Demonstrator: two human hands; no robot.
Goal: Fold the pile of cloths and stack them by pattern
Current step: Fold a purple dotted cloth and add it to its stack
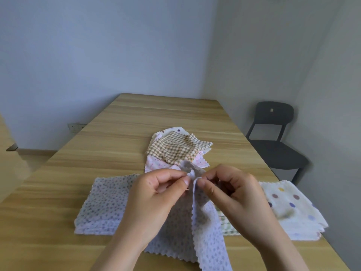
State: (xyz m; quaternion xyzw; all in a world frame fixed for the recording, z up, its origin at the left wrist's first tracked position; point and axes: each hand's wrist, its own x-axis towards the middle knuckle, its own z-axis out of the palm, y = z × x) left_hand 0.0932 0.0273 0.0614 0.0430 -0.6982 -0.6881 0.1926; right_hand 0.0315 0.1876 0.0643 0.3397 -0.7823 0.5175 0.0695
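Observation:
My left hand (156, 194) and my right hand (232, 190) meet above the table and both pinch the top edge of a pale lilac speckled cloth (199, 231), which hangs down toward me. A folded stack of the same lilac speckled cloths (105, 204) lies at the left. At the right lies a folded stack of cream cloths with coloured dots (293, 208). A green checked cloth (226, 222) shows partly under my right wrist. Behind my hands sits the unfolded pile (175, 151), a brown gingham cloth on top of pink and dotted ones.
The wooden table (156, 118) runs away from me toward a pale wall. A dark grey chair (273, 145) stands off the table's right side. A wall socket (75, 127) sits low at the left.

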